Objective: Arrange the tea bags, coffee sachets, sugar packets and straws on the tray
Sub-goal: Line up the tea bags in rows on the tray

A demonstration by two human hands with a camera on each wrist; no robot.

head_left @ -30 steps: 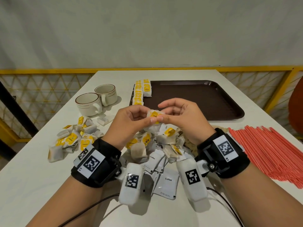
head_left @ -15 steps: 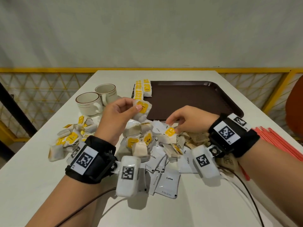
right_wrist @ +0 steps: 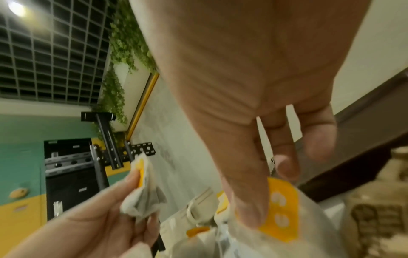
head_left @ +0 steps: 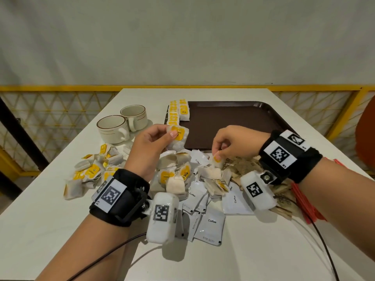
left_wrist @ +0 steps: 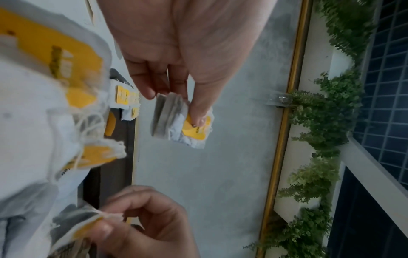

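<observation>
Meanwhile left hand (head_left: pixel 151 148) and right hand (head_left: pixel 233 141) each pinch 1 tea bag (head_left: pixel 178 137).

Two cream ceramic cups (head_left: pixel 121 126) with thin brown rim lines stand touching each other on the white rectangular worktop (head_left: pixel 40 220), at its left side, their handles turned toward the near right. Behind the worktop runs a yellow metal railing (head_left: pixel 60 88) with a pale diamond lattice below it, and above that a plain grey-white wall (head_left: pixel 182 37). A rounded orange-red chair back (head_left: pixel 366 134) shows at the right edge. The wrist views show green trailing foliage (left_wrist: pixel 320 122) along a white ledge, a dark grid of square panels (right_wrist: pixel 44 52) overhead, and a teal and yellow wall (right_wrist: pixel 19 157).
</observation>
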